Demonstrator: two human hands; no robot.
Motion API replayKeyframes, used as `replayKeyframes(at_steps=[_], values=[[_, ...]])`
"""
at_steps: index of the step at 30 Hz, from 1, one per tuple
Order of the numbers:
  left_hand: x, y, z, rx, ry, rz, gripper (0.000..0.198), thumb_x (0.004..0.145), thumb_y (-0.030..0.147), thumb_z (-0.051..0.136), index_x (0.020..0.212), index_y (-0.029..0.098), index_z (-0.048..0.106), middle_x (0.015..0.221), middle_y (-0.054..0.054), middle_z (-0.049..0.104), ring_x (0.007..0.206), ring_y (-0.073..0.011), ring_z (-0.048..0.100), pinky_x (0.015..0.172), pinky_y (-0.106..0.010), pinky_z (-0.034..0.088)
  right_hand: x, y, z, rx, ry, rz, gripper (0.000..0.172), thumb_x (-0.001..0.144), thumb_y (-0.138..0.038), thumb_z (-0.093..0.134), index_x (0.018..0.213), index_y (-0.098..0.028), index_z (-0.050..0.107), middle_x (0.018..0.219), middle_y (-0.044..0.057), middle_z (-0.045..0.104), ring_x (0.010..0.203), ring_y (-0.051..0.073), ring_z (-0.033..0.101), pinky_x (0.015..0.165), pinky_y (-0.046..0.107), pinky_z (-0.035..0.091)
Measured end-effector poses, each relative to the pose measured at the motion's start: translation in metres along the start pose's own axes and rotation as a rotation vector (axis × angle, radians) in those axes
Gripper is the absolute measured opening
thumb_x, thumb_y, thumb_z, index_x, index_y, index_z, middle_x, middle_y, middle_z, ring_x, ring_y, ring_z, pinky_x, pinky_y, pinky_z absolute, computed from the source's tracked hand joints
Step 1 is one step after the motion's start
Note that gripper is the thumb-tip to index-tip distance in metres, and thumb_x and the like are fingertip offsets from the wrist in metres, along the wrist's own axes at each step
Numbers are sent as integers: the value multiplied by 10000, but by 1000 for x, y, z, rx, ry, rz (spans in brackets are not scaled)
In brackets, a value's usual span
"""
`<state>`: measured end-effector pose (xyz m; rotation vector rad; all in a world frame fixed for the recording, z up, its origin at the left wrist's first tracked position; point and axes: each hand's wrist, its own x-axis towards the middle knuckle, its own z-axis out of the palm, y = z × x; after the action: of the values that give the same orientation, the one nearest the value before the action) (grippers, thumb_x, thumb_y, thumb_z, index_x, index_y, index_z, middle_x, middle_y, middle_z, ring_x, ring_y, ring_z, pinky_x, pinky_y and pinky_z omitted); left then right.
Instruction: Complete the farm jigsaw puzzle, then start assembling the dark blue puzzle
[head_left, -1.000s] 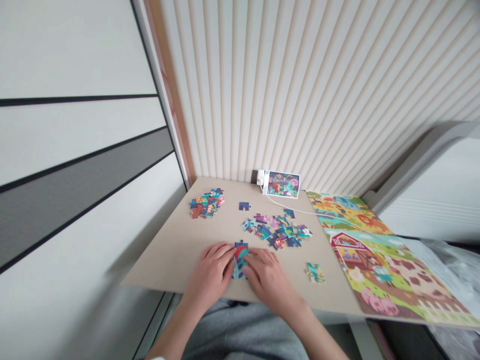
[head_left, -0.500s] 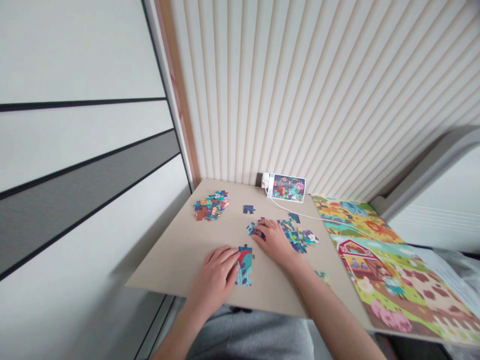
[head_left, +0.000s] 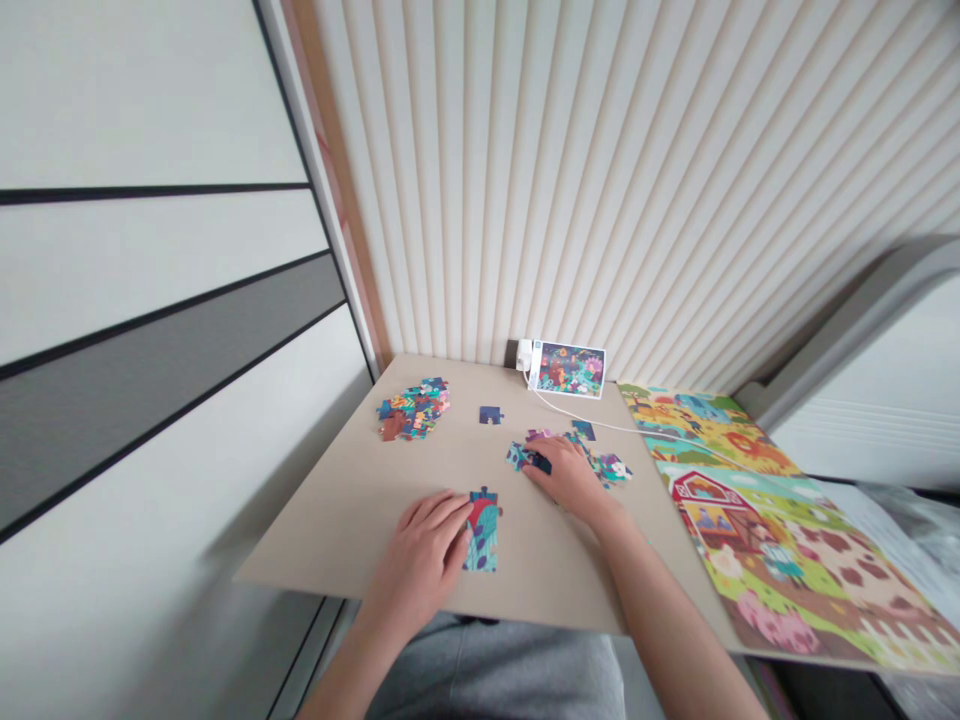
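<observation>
My left hand [head_left: 424,550] rests flat on the beige board [head_left: 337,530], its fingertips against the left side of a small joined puzzle section [head_left: 484,532] in teal, red and dark blue. My right hand [head_left: 568,477] lies over a scattered group of puzzle pieces [head_left: 611,468], with its fingertips on a dark blue piece [head_left: 541,463]. Whether it grips that piece is hidden. A heap of loose pieces [head_left: 412,410] sits at the board's far left, and a lone dark blue piece [head_left: 490,414] lies apart from it.
A large farm-scene picture sheet [head_left: 750,520] with a red barn lies along the board's right side. A small picture card [head_left: 568,369] and white plug [head_left: 523,354] stand at the ribbed wall, with a white cable running rightward. My grey-trousered lap lies below the board.
My right hand has slid rightward across the scattered pieces, shifting some of them, and now covers more of the group. My left hand stays beside the joined section.
</observation>
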<state>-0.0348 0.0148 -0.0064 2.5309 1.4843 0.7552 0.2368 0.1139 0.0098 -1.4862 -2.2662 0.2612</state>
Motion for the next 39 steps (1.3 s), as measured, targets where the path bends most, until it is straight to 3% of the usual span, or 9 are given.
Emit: replayKeyframes(at_steps=[9,17,21,26,39], values=[[0,-1,2,1,12,6,378,1007,259,475,1363,265,603,1370,-53,638,1298,-258,546,1119,-486,438,-3,6,-8,-9,5,35,331,927,-354,626,1238,-266,695,1282,70,694,1248,279,568,1068,457,390],[-1,-1,2,-10,62,26,374,999,258,489,1347,271,624,1338,-64,659,1267,-258,579,1100,-485,468,-17,27,-35,76,142,109,312,952,-421,576,1144,-238,740,1173,97,728,1130,284,638,1004,438,454],[-1,-2,3,-3,41,15,379,999,253,488,1356,269,615,1357,-58,648,1288,-261,561,1110,-488,458,-32,35,-31,-9,92,119,351,900,-470,656,1172,-260,729,1204,83,714,1169,292,608,1041,455,416],[-1,-2,4,5,32,12,375,1002,257,487,1357,264,608,1364,-50,644,1295,-257,555,1119,-488,447,-38,26,-23,-82,65,125,429,882,-488,676,1269,-301,681,1252,71,690,1205,297,571,1047,480,392],[-2,-4,5,19,9,5,376,1008,270,483,1366,269,597,1385,-42,630,1316,-258,535,1129,-479,431,-39,8,-15,49,35,71,463,839,-217,625,1299,-266,655,1306,72,656,1259,266,553,1109,470,376]])
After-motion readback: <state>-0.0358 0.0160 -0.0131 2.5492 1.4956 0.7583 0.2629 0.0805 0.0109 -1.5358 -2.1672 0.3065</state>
